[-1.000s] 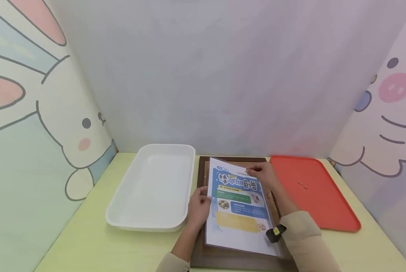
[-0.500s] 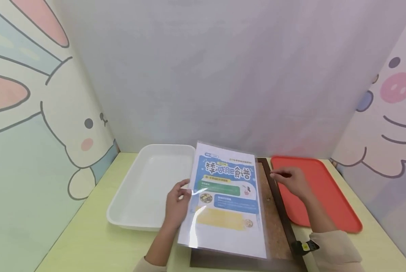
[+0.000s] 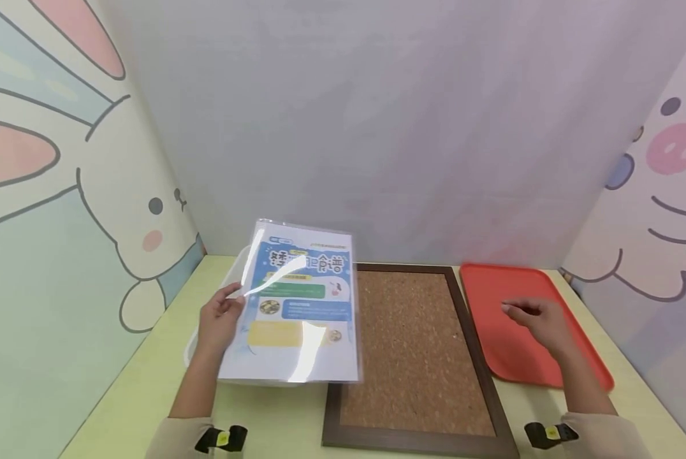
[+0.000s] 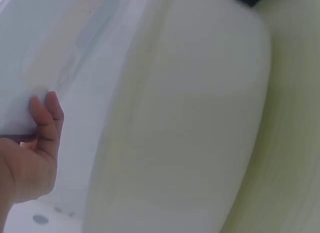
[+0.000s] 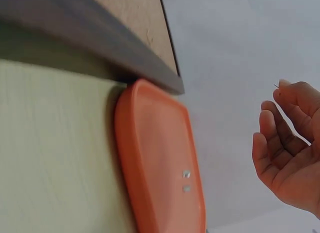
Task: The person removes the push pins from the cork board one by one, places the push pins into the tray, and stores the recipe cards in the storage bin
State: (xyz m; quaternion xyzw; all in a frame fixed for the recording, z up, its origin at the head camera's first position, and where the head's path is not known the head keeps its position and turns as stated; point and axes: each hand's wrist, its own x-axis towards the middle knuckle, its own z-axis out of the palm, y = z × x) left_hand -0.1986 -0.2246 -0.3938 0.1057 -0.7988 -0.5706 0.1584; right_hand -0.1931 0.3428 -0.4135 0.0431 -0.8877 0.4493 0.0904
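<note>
My left hand (image 3: 219, 319) pinches the left edge of a laminated poster (image 3: 299, 299), white and blue with large Chinese characters and glare across it. The poster hangs tilted above the white tray (image 3: 190, 349), hiding most of it. In the left wrist view my fingers and thumb grip the poster's edge. My right hand (image 3: 540, 325) hovers over the red tray (image 3: 492, 287), apart from it. In the right wrist view a thin pin (image 5: 276, 86) sticks out at the pinched thumb and forefinger; its head is hidden. A cork board (image 3: 417, 344) in a dark brown frame lies between the trays.
Two small clear pieces (image 5: 186, 180) lie on the red tray. The yellow-green table (image 3: 119, 408) has wall panels behind and on both sides. The red tray sits close to the board's right edge.
My left hand has lifted the poster off the cork board and carried it left over the white tray. My right hand has let go of the poster and moved right above the red tray.
</note>
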